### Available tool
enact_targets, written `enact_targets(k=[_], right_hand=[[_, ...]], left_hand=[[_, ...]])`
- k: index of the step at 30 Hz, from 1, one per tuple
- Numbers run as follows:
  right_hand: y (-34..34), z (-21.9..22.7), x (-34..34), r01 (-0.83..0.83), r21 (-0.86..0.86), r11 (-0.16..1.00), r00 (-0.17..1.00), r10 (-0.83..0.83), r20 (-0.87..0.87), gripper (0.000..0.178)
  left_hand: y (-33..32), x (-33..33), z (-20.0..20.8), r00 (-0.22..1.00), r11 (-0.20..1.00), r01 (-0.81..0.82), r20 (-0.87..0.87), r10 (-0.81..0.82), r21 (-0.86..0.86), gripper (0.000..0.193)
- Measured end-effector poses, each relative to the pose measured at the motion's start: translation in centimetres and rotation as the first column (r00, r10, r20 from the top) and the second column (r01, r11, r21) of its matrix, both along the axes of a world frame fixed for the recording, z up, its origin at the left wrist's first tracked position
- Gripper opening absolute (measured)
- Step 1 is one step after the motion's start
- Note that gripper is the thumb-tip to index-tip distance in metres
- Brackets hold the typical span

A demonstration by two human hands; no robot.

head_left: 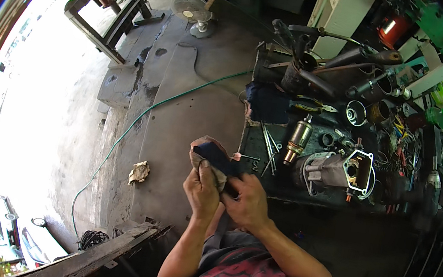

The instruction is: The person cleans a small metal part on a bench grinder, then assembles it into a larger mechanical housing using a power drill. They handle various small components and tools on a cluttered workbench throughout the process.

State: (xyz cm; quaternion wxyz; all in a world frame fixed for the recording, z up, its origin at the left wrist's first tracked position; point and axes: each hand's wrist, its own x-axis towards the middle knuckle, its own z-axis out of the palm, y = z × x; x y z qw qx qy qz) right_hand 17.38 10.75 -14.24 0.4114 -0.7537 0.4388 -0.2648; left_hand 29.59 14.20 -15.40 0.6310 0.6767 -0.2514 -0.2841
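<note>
In front of my body, both hands are closed on a rag (212, 155), dark blue with a tan side. My left hand (202, 193) pinches its near left part, thumb on top. My right hand (251, 200) grips the right part; a dark spot shows under its fingers, and I cannot make out whether a part lies inside. To the right, on the dark workbench, lie a motor armature (300, 134) with a copper-coloured end and a grey metal housing (336, 170). Several long thin bolts (270, 148) are left of the armature. Pliers (316, 105) rest beyond it, beside a dark folded cloth (268, 103).
A metal ring (356, 112), wires (402, 133) and a can of tools (300, 77) crowd the bench's far side. Across the floor runs a green hose (149, 108). A crumpled rag (139, 173) lies there; a fan (193, 11) and a press frame (107, 6) stand farther off.
</note>
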Motion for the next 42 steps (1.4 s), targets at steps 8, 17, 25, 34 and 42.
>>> enact_targets(k=[8, 17, 25, 34, 42], right_hand=[[-0.1, -0.4, 3.9, 0.040, 0.416, 0.908, 0.979, -0.119, 0.164, 0.035], [-8.2, -1.9, 26.1, -0.100, 0.451, 0.887, 0.954, -0.043, 0.297, 0.034], [-16.9, 1.3, 45.7, -0.103, 0.043, 0.994, 0.963, 0.089, 0.253, 0.033], [-38.3, -0.8, 69.3, -0.111, -0.207, 0.972, 0.971, 0.150, 0.187, 0.052], [-60.2, 0.9, 89.9, -0.285, 0.251, 0.925, 0.851, 0.124, 0.510, 0.048]], left_hand=[[1.8, 6.5, 2.5, 0.946, 0.940, 0.322, -0.083, -0.314, 0.111, 0.035], [-1.9, 31.2, 0.8, 0.842, 0.978, 0.202, -0.499, -0.205, -0.061, 0.050], [-9.9, 53.7, 3.9, 0.912, 0.989, 0.037, -0.400, -0.091, -0.142, 0.040], [-32.1, 74.4, 2.7, 0.919, 0.955, 0.287, -0.302, -0.252, 0.078, 0.017], [-52.2, 95.4, 6.3, 0.919, 0.980, 0.193, -0.341, -0.199, -0.054, 0.019]])
